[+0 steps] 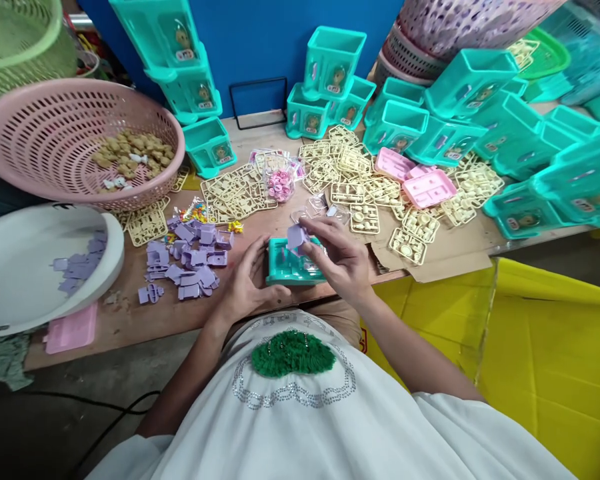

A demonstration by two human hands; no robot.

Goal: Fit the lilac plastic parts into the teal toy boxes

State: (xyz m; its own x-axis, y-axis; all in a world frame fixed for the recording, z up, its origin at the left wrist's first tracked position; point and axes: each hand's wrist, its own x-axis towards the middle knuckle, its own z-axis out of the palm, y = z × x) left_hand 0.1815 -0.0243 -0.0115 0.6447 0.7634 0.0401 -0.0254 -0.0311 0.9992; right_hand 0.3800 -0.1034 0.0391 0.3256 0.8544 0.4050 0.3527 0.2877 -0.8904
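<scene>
A small teal plastic box (279, 267) lies at the table's front edge, its open side up and moulded shapes inside. My left hand (245, 287) holds its left end, with the thumb along the front and the fingers curved around the side. Between the thumb and fingers of my right hand (343, 260) is a lilac plastic piece (296, 237), held just above the box. Part of the box's right side is hidden by that hand. Loose lilac pieces (195, 257) lie heaped to the left of my left hand.
A pink basket (25, 140) and white bowl (15, 267) stand left. Cream part frames (350, 167), pink trays (430, 189) and a bag of pink pieces (280, 185) lie behind the box. Teal containers (335, 63) are stacked at the back and right (510, 133).
</scene>
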